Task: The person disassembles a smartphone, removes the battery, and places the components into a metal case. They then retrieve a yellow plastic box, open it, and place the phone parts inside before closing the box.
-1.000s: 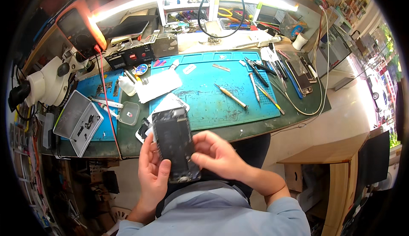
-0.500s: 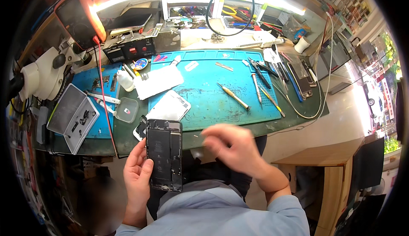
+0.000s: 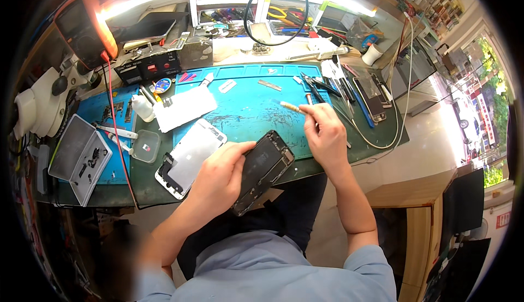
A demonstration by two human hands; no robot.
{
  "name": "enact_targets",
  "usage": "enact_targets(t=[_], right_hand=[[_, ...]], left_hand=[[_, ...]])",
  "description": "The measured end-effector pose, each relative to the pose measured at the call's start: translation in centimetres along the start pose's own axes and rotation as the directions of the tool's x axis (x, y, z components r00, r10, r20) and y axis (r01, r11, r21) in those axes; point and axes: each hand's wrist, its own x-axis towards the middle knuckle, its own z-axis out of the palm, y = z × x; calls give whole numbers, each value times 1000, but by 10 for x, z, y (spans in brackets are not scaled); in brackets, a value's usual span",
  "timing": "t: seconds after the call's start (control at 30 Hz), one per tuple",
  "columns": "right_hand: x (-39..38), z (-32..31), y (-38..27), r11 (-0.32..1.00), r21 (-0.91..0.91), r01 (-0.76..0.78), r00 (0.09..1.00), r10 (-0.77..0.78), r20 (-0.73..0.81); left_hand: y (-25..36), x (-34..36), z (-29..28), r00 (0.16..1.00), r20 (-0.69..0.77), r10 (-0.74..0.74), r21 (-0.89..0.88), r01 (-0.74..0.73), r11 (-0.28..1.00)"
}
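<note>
Black held phone [image 3: 264, 163] — one, held tool [image 3: 291, 106] — one

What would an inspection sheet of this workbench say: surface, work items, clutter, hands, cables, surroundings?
Surface: scuffed blue mat on a dark green bench.
Work items: opened phone, slim tool, pale phone panel.
Clutter: pliers at right; open grey box of small dark parts at left.
Hands: left hand holds the phone; right hand grips the tool.
Cables: red lead across the left side; white cable at right.
Surroundings: white microscope at left; strip light behind.
</note>
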Motion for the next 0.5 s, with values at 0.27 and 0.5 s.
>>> enact_targets(t=[0.27, 0.5], right_hand=[[28, 12, 1, 961, -6, 276, 954, -273, 122], [34, 22, 0, 966, 15, 259, 952, -257, 166]], left_hand=[[-21, 25, 22, 983, -87, 161, 291, -130, 948], [-27, 22, 25, 963, -158, 219, 404, -139, 904]])
